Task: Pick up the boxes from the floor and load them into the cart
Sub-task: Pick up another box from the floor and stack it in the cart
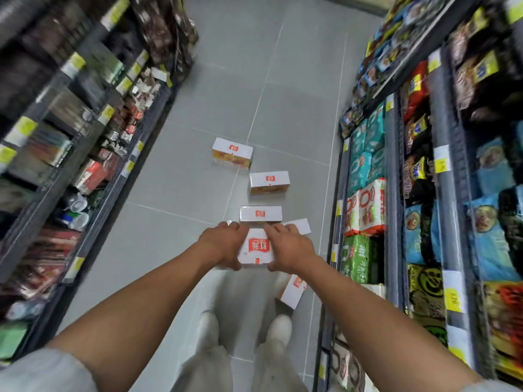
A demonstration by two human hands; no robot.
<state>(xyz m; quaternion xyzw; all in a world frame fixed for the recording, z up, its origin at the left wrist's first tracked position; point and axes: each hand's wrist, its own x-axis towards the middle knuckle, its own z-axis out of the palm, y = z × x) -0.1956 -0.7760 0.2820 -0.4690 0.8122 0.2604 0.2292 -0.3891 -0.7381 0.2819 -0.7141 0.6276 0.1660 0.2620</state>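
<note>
Here, both arms outstretched — left hand (pixel 223 247), right hand (pixel 288 250) gripping white box (pixel 257 250).

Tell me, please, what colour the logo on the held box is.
The logo is red, on a white box, clearest in the head view.

My pale grey top has short sleeves: the left sleeve (pixel 42 372) and right sleeve (pixel 499 387) are loose. My forearms (pixel 158 295) are bare down to the left grip (pixel 223 244) and right grip (pixel 288 247). I wear pale beige trousers (pixel 209 369) and off-white shoes (pixel 280 326).
</note>
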